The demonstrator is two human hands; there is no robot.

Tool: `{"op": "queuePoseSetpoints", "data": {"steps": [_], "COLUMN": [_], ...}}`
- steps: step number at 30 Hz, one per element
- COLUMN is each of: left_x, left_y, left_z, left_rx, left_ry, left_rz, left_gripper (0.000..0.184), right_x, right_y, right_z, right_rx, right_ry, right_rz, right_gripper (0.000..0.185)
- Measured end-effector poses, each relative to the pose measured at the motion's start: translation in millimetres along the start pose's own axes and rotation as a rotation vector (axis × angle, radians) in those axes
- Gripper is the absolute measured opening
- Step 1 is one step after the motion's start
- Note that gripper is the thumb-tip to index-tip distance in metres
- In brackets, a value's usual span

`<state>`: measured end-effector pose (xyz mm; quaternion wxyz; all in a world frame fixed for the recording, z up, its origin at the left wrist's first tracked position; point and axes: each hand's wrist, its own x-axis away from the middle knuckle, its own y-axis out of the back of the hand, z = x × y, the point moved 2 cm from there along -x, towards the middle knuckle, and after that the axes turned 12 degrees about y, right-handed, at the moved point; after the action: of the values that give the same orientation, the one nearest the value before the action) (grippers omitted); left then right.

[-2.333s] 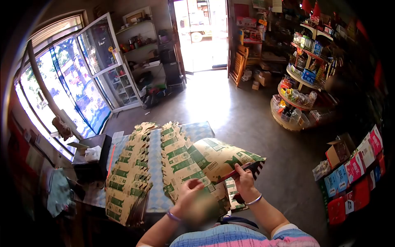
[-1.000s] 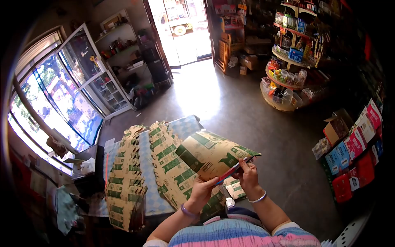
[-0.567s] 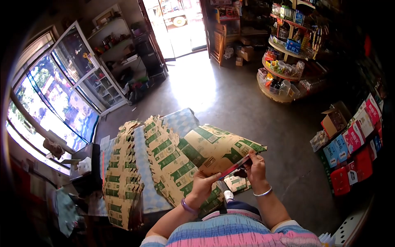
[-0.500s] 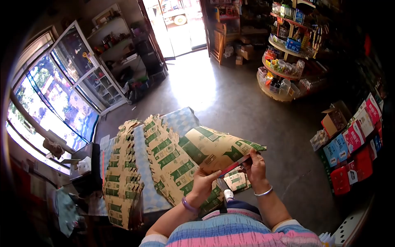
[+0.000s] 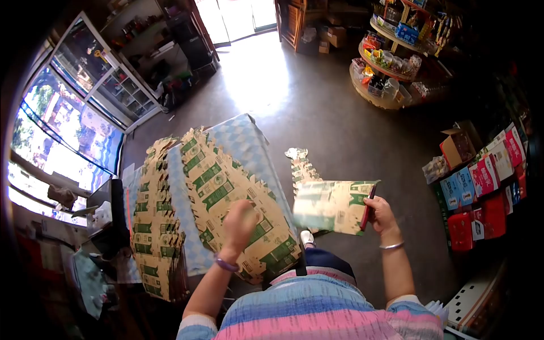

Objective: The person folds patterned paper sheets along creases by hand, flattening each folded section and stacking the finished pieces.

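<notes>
My right hand grips the right edge of a tan and green printed paper piece, which hangs folded to the right of the table. My left hand, blurred by motion, is over the right pile of overlapping printed papers; its fingers are smeared. A second pile of the same papers lies further left on the blue checked tablecloth. More printed papers are low down behind the held piece.
A round tiered shelf with goods stands at the upper right. An open cardboard box and red and blue packages are at the right. A black box sits at the table's left side.
My left hand has let go of the paper and moved left over the right pile. My right hand has moved right with the paper, which now hangs flatter. The view has tilted down.
</notes>
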<state>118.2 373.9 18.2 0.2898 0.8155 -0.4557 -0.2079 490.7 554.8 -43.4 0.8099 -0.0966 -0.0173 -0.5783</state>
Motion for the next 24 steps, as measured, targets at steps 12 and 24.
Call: {"op": "queuePoseSetpoints", "data": {"steps": [12,24], "left_x": [12.7,10.1], "left_y": [2.2,4.8], "left_z": [94.0,87.6], "left_rx": [-0.641,-0.663], "left_ry": [0.134,0.168], "left_rz": [-0.199,-0.18], "left_gripper": [0.042,0.039], "right_x": [-128.7,-234.1], "right_y": [36.5,28.4], "right_z": [-129.5,-198.5], "right_rx": [1.125,0.469], "right_ry": [-0.125,0.069], "right_rz": [0.304,0.011], "right_gripper": [0.027,0.05]}}
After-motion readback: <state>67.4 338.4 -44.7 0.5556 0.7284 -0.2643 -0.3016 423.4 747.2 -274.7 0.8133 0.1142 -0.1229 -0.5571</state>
